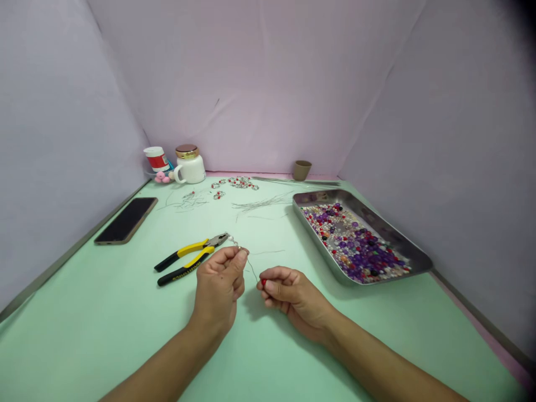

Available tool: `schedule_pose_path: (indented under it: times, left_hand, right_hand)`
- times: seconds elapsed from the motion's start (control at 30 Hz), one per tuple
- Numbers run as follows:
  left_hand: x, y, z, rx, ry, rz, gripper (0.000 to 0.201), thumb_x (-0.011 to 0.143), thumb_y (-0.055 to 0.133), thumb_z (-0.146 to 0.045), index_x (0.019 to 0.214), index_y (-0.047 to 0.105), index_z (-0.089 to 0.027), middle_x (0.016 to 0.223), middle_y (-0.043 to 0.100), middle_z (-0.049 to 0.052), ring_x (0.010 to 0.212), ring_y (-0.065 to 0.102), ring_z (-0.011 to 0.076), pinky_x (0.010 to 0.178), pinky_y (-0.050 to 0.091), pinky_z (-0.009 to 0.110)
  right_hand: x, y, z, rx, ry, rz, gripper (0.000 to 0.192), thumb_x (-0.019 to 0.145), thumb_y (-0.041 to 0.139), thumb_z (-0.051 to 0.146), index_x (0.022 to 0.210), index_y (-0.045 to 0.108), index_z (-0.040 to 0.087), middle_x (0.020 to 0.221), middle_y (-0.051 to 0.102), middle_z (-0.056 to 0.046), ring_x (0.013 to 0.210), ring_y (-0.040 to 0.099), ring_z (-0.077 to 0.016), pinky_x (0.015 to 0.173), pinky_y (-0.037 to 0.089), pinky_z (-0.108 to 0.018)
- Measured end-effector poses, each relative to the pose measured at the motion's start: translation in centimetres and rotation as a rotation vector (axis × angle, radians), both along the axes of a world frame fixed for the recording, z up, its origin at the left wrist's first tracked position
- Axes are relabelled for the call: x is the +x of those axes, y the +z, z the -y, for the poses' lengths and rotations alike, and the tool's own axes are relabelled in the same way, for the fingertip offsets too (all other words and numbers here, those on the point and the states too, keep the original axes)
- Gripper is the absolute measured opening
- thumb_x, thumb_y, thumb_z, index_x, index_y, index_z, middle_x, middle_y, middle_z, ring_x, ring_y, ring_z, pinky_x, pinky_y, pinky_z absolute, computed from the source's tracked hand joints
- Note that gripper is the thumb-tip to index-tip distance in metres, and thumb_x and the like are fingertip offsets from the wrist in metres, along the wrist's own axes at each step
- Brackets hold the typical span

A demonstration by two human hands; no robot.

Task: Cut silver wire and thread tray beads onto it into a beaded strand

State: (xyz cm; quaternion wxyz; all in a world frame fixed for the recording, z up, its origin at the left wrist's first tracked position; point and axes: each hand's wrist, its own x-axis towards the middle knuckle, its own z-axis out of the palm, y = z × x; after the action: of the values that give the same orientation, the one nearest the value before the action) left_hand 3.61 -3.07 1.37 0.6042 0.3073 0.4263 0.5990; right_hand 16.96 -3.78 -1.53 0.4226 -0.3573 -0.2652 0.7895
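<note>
Left hand [218,285] is over the green table [104,324], fingers pinched together on one end of a thin wire [252,268]; a few small pale beads sit on the wire just beyond the fingertips. Right hand [288,293] is close beside it, thumb and forefinger clamped on a small red bead [263,282] at the wire's other end. The wire runs between the two hands, just above the table at its near centre.

Containers:
- Steel tray [419,258], right of the hands, lying flat on the table. Holds a loose layer of mixed beads [355,245]: purple, white, red, a few dark ones. The layer is spread over most of the tray's floor.
- White lidded jar [190,164] with a gold-coloured lid and a handle, far left at the back wall. Contents hidden.
- White tub with red label [156,158], tilted just beside the jar. Contents cannot be made out.
- Small brown cup [302,170], upright at the back wall. Inside not visible.

Other items: yellow-and-black pliers [190,258] lying on the table just left of the left hand; dark phone [127,219] flat at far left; finished beaded pieces [234,184] and cut wire lengths [259,204] scattered toward the back
</note>
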Motion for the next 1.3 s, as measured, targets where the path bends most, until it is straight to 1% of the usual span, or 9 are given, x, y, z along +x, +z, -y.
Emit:
schedule_pose_path:
  times: [0.17, 0.33, 0.5, 0.6, 0.7, 0.83, 1.07, 1.3]
  left_hand:
    - [-0.02, -0.03, 0.0, 0.007, 0.004, 0.024, 0.013, 0.067, 0.065, -0.022, 0.062, 0.054, -0.016, 0.046, 0.034, -0.009, 0.035, 0.021, 0.0006, 0.032, 0.016, 0.015]
    - [0.02, 0.1, 0.16, 0.016, 0.006, 0.002, 0.014, 0.067, 0.065, -0.023, 0.062, 0.055, -0.015, 0.046, 0.034, -0.009, 0.035, 0.022, 0.0006, 0.032, 0.016, 0.015]
    - [0.14, 0.3, 0.3, 0.014, 0.004, -0.023, 0.014, 0.068, 0.064, -0.024, 0.063, 0.055, -0.015, 0.046, 0.033, -0.009, 0.035, 0.022, 0.0007, 0.033, 0.016, 0.016]
    - [0.17, 0.36, 0.32, 0.016, 0.002, -0.028, 0.015, 0.067, 0.065, -0.025, 0.063, 0.055, -0.015, 0.049, 0.037, -0.008, 0.036, 0.022, 0.0004, 0.034, 0.016, 0.016]
    - [0.18, 0.27, 0.31, 0.021, 0.006, -0.039, 0.015, 0.066, 0.066, -0.026, 0.062, 0.055, -0.015, 0.051, 0.04, -0.007, 0.036, 0.022, 0.0004, 0.034, 0.016, 0.016]
    - [0.16, 0.09, 0.35, 0.039, 0.003, -0.064, 0.015, 0.067, 0.065, -0.026, 0.062, 0.055, -0.016, 0.05, 0.038, -0.008, 0.036, 0.023, 0.0009, 0.035, 0.016, 0.017]
    - [0.02, -0.01, 0.72, 0.071, -0.007, -0.119, 0.013, 0.07, 0.063, -0.026, 0.063, 0.056, -0.017, 0.047, 0.034, -0.008, 0.038, 0.024, 0.0019, 0.036, 0.017, 0.017]
    - [0.2, -0.33, 0.67, 0.091, 0.018, -0.157, 0.013, 0.069, 0.064, -0.027, 0.064, 0.056, -0.018, 0.047, 0.036, -0.008, 0.038, 0.025, 0.0032, 0.036, 0.019, 0.018]
  right_hand:
    - [0.1, 0.24, 0.0, -0.027, 0.031, -0.005, 0.025, 0.054, 0.076, 0.016, 0.075, 0.063, 0.011, 0.071, 0.067, -0.004, 0.059, 0.06, -0.0072, 0.055, 0.047, -0.015]
    - [0.12, 0.17, 0.03, -0.048, 0.048, -0.008, 0.026, 0.055, 0.076, 0.015, 0.076, 0.062, 0.01, 0.071, 0.067, -0.005, 0.059, 0.062, -0.0085, 0.056, 0.049, -0.017]
    - [0.08, 0.08, 0.17, -0.027, 0.058, -0.014, 0.024, 0.056, 0.075, 0.016, 0.076, 0.063, 0.01, 0.07, 0.067, -0.005, 0.06, 0.062, -0.0089, 0.056, 0.05, -0.018]
    - [0.05, 0.1, 0.16, -0.001, 0.061, -0.023, 0.022, 0.056, 0.075, 0.015, 0.075, 0.064, 0.01, 0.07, 0.067, -0.004, 0.061, 0.062, -0.0086, 0.058, 0.049, -0.018]
    - [0.05, 0.12, 0.09, -0.009, 0.051, -0.031, 0.023, 0.055, 0.075, 0.014, 0.075, 0.065, 0.01, 0.07, 0.067, -0.004, 0.061, 0.061, -0.0082, 0.06, 0.049, -0.018]
    - [0.07, 0.07, 0.05, -0.019, 0.046, -0.044, 0.025, 0.054, 0.076, 0.013, 0.076, 0.065, 0.01, 0.071, 0.067, -0.004, 0.06, 0.061, -0.0073, 0.061, 0.049, -0.018]
    - [0.07, -0.01, 0.05, -0.017, 0.042, -0.058, 0.022, 0.057, 0.075, 0.015, 0.077, 0.065, 0.01, 0.072, 0.067, -0.004, 0.059, 0.06, -0.0067, 0.059, 0.049, -0.017]
    - [0.01, 0.08, 0.19, -0.023, 0.062, -0.049, 0.02, 0.058, 0.074, 0.016, 0.075, 0.065, 0.01, 0.07, 0.067, -0.004, 0.058, 0.06, -0.007, 0.057, 0.049, -0.017]
